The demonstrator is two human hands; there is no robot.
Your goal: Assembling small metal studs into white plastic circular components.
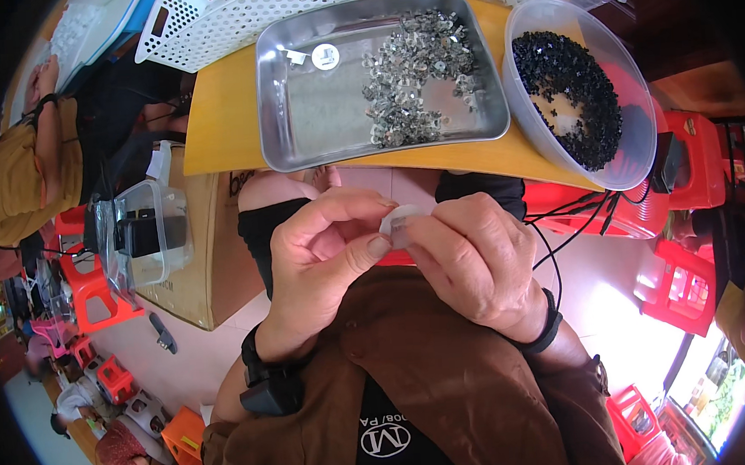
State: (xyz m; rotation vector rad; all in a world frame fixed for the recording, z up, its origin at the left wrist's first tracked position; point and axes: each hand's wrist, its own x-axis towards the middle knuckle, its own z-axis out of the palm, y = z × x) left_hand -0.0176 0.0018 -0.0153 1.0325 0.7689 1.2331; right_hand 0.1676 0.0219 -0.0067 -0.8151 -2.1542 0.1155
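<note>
Between both hands, over my lap and just short of the table edge, is a small round white plastic piece [396, 222]. My left hand [322, 248] pinches its left side between thumb and forefinger. On its other side my right hand [476, 252] has its fingertips closed against the piece, and they hide part of it. Beyond the hands, a metal tray [317, 155] holds a heap of small metal parts [418, 76] on its right. A round white disc [325, 57] and a small white part [296, 57] lie at its left.
A round clear tub [639, 122] of small black parts [564, 93] stands right of the tray on the yellow table [220, 114]. A white perforated basket [240, 23] is at the back left. Cables [573, 229] hang at right near red stools [683, 286]. Another person [36, 163] sits at left.
</note>
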